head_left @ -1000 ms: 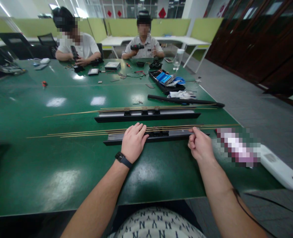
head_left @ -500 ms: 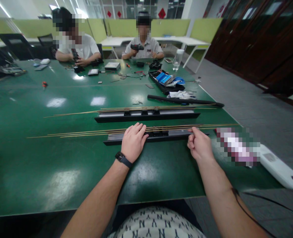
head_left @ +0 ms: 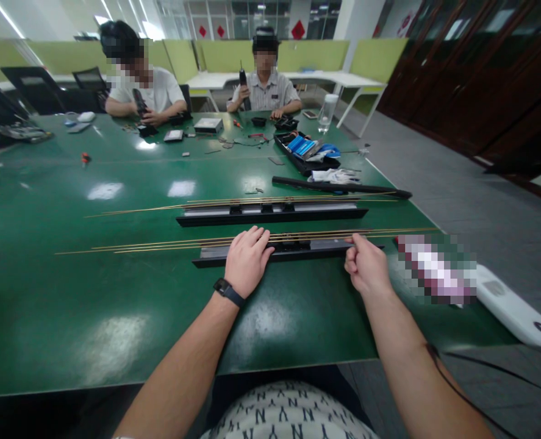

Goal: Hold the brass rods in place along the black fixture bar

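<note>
My left hand (head_left: 248, 259), wearing a dark watch, lies across the near black rail (head_left: 318, 253) with its fingers stretched over it and the thumb apart. Beneath the palm pass several thin gold-coloured rods (head_left: 160, 244), laid lengthwise along that rail. Toward the rail's right end, my right hand (head_left: 367, 262) is closed, index finger and thumb pinched at one of the rods; the fingertips partly hide the contact. Parallel and farther away lies another black rail (head_left: 270, 216) with a pale strip, dark blocks inside, and more gold-coloured rods along its back.
Behind the rails are a black bar (head_left: 307, 182), white gloves (head_left: 336, 175) and a black tray (head_left: 293, 155) of blue packs. A white device (head_left: 510, 305) lies at right. Two people sit opposite; one holds a power drill (head_left: 243, 88). A clear bottle (head_left: 327, 114) stands at the far right.
Across the table, a person's drill has swung from level to upright and shifted left, and that person's other hand has come down to the table. My own hands hold nearly the same place.
</note>
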Available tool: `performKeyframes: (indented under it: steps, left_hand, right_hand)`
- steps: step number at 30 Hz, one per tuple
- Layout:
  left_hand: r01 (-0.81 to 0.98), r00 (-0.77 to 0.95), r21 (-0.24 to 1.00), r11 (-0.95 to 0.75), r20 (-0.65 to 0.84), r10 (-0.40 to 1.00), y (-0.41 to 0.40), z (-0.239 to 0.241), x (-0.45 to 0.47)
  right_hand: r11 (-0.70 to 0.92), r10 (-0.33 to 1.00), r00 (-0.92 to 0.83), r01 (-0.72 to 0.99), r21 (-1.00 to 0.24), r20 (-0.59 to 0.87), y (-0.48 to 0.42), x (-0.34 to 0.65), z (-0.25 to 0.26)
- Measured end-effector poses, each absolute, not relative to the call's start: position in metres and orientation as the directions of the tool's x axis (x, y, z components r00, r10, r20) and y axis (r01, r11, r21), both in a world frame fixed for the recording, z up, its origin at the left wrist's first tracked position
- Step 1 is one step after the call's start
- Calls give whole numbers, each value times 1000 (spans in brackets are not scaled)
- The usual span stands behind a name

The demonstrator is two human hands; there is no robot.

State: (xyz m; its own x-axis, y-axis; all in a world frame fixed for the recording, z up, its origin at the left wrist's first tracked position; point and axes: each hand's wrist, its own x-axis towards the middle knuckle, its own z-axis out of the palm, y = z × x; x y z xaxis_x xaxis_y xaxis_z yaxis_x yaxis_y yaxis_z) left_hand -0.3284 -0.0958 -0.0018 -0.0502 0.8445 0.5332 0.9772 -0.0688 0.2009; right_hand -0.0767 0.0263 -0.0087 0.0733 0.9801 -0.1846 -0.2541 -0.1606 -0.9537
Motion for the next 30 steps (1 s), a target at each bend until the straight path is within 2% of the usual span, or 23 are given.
performKeyframes:
  steps: [30]
  left_hand:
    - [978, -47, 197, -67, 527, 849, -95, -3, -330]
  right_hand:
    - [-149, 982, 70, -260, -954, -173, 28, -77, -10]
